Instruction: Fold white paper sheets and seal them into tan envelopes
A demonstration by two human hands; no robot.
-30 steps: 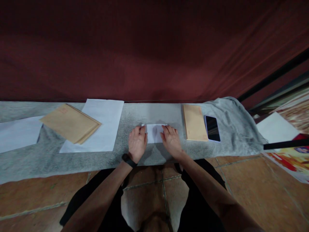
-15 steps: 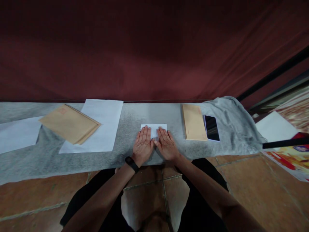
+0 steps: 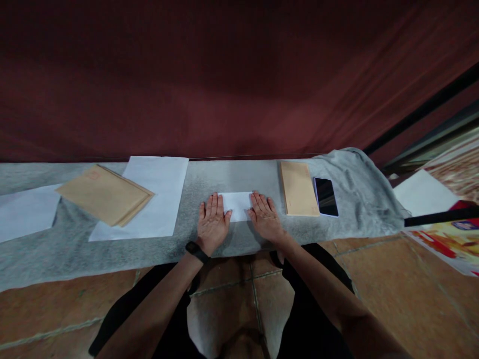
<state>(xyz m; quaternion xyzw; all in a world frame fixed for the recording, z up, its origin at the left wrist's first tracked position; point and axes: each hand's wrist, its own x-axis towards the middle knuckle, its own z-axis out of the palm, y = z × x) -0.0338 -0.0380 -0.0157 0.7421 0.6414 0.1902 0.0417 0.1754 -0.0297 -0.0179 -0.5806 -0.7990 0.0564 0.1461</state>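
Observation:
A small folded white paper (image 3: pixel 236 205) lies on the grey cloth-covered table (image 3: pixel 232 172) in front of me. My left hand (image 3: pixel 211 223) rests flat on its left end, fingers stretched out and slightly apart; a black band sits on that wrist. My right hand (image 3: pixel 266 218) lies flat on the paper's right end, fingers also extended. Both palms press down, and neither hand grips anything.
A tan envelope (image 3: pixel 297 188) and a dark phone (image 3: pixel 325 196) lie to the right. A stack of tan envelopes (image 3: pixel 105 194) sits on white sheets (image 3: pixel 157 189) to the left. Another white sheet (image 3: pixel 24 213) is at far left. A dark red curtain hangs behind the table.
My hands met at the middle of the folded paper half a second ago, then slid apart again to its two ends, staying flat on it.

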